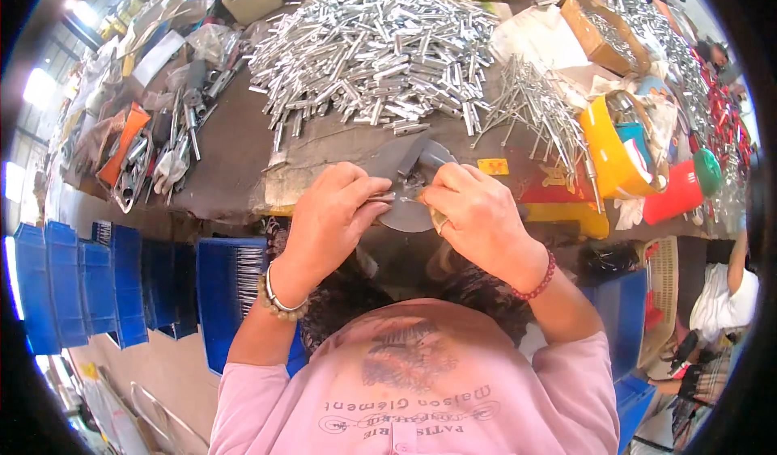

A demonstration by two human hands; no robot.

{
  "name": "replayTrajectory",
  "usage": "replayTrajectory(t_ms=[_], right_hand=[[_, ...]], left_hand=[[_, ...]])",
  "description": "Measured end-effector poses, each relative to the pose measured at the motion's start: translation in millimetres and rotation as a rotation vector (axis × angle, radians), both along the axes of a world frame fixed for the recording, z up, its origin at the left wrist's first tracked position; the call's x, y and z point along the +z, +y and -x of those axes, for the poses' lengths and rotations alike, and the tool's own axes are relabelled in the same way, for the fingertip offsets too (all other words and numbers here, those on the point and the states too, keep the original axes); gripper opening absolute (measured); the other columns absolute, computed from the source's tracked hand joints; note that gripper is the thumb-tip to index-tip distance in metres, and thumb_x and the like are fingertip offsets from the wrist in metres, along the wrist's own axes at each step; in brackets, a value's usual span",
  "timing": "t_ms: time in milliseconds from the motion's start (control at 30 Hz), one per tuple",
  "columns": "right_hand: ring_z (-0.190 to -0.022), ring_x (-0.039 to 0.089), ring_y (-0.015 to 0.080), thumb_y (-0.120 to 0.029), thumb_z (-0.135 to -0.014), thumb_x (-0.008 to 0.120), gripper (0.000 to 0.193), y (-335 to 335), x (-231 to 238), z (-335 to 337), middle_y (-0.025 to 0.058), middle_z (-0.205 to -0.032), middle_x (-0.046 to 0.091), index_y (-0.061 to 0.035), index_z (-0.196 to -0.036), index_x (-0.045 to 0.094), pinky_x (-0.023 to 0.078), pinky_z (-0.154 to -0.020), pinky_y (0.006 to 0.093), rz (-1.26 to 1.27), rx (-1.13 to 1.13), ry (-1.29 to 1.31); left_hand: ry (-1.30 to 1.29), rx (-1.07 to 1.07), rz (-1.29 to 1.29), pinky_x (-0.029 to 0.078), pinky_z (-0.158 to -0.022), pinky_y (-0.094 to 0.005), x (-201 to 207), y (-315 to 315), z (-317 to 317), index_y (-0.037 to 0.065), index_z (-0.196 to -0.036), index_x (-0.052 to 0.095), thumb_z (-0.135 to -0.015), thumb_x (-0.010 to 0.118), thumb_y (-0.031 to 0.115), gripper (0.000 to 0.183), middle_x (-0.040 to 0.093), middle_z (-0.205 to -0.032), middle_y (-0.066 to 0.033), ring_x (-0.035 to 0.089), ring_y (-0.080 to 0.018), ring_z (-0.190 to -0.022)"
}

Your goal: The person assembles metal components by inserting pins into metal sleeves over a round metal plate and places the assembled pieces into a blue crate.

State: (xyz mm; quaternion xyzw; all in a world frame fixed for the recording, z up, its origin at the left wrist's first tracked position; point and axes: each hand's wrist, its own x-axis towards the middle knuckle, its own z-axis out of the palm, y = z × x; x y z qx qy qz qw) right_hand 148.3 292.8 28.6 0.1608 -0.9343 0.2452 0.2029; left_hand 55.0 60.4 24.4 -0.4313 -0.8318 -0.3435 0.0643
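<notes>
At the near edge of the table, both my hands work close together over a rounded grey plate [410, 221]. My left hand [333, 212] is closed, pinching a small metal piece [382, 198] between thumb and fingers. A short gap to the right, my right hand [479, 212] is closed too, its fingertips pressed together; what they hold is too small to make out. Between and just beyond the hands, a dark grey fixture [399, 156] rises by the plate. A large heap of short silver metal tubes [372, 55] lies beyond it.
Long thin metal rods [530, 103] lie right of the heap, near a yellow container [605, 143] and a red tub [676, 194] with a green lid. Tools and bags [154, 143] crowd the left. Blue bins [77, 281] stand lower left. Other people are at far right.
</notes>
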Motion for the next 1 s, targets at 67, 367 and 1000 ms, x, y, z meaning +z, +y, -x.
replayTrajectory(t_ms=[67, 367, 1000], right_hand=[[-0.095, 0.068, 0.0315, -0.001, -0.081, 0.074, 0.014, -2.6, -2.4, 1.4, 0.0092, -0.097, 0.062, -0.0065, -0.093, 0.071, 0.058, -0.083, 0.0438, -0.018, -0.023, 0.025], [-0.093, 0.067, 0.0294, -0.003, -0.08, 0.073, 0.01, -1.3, -0.3, 1.4, 0.0082, -0.096, 0.063, -0.0078, -0.089, 0.07, 0.057, -0.083, 0.0431, -0.068, 0.003, 0.057], [-0.088, 0.066, 0.0258, -0.008, -0.082, 0.072, 0.006, 7.1, -3.7, 10.3, 0.0064, -0.093, 0.061, -0.0087, -0.086, 0.068, 0.056, -0.079, 0.0407, -0.158, 0.099, 0.147]], left_hand=[[-0.049, 0.026, -0.036, 0.054, -0.083, -0.0415, 0.4, -2.0, -0.7, 0.004, -0.106, 0.079, -0.088, 0.084, 0.006, 0.019, 0.07, -0.098, -0.0117, 0.068, -0.0322, -0.094], [-0.02, 0.05, -0.007, 0.055, -0.08, -0.0401, -5.0, -3.1, -4.0, 0.004, -0.105, 0.08, -0.088, 0.086, 0.007, 0.019, 0.069, -0.098, -0.0116, 0.068, -0.0313, -0.093], [-0.047, 0.05, -0.131, 0.055, -0.074, -0.0398, -18.7, -2.8, 0.4, 0.008, -0.102, 0.08, -0.085, 0.088, 0.008, 0.019, 0.067, -0.093, -0.0084, 0.068, -0.0298, -0.088]])
